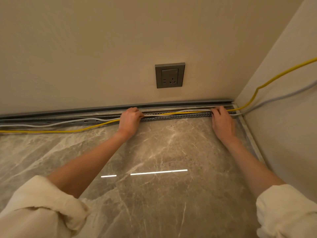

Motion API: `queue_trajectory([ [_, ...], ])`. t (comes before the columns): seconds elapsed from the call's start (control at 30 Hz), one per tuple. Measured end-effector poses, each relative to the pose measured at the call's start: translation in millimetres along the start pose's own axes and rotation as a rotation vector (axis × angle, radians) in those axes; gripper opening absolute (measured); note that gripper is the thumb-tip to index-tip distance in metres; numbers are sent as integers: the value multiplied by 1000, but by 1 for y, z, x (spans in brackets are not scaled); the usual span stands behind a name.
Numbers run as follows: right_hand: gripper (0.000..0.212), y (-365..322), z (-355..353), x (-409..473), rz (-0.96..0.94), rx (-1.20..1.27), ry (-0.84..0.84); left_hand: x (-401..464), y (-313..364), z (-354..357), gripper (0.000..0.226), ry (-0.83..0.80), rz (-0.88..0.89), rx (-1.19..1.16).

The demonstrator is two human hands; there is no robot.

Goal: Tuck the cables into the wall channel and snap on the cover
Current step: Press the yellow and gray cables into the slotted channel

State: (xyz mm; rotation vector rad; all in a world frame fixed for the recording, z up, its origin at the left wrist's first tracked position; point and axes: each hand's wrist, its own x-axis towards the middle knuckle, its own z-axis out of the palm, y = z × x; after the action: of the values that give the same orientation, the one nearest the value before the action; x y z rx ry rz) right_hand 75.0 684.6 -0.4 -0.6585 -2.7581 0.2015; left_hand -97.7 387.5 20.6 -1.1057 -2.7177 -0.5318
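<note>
A grey slotted channel [176, 116] runs along the foot of the wall on the marble floor. A yellow cable [173, 113] and a white cable [193, 110] lie along its open top between my hands. My left hand [129, 121] is closed around both cables at the channel's left part. My right hand [222, 121] presses on the cables near the corner. Left of my left hand the yellow cable and the white cable [60, 123] trail loose over the floor. A long grey strip [85, 109], perhaps the cover, lies against the wall behind the channel.
A grey wall socket [169, 75] sits above the channel. At the right, the yellow cable [274, 79] and a grey cable [277, 98] climb the side wall from the corner. Glossy marble floor [163, 152] spreads toward me. White sleeves are rolled up on both forearms.
</note>
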Motion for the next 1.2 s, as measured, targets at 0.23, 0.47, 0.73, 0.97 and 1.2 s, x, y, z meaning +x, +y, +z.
queue_trajectory([
  [0.23, 52, 5, 5, -13, -83, -72, -41, -17, 4, 16, 17, 15, 38, 47],
  [0.47, 62, 8, 3, -10, -116, -120, -70, -22, 5, 17, 30, -85, 53, 200],
  [0.73, 73, 19, -7, -9, -222, -171, -165, 9, 63, 34, 44, -139, 215, 84],
  [0.97, 72, 30, -14, -15, -219, -22, -212, 36, 98, 65, 58, -346, 374, 161],
  [1.2, 43, 62, -39, 14, -257, -347, -153, 34, 96, 74, 62, -328, 328, 146],
])
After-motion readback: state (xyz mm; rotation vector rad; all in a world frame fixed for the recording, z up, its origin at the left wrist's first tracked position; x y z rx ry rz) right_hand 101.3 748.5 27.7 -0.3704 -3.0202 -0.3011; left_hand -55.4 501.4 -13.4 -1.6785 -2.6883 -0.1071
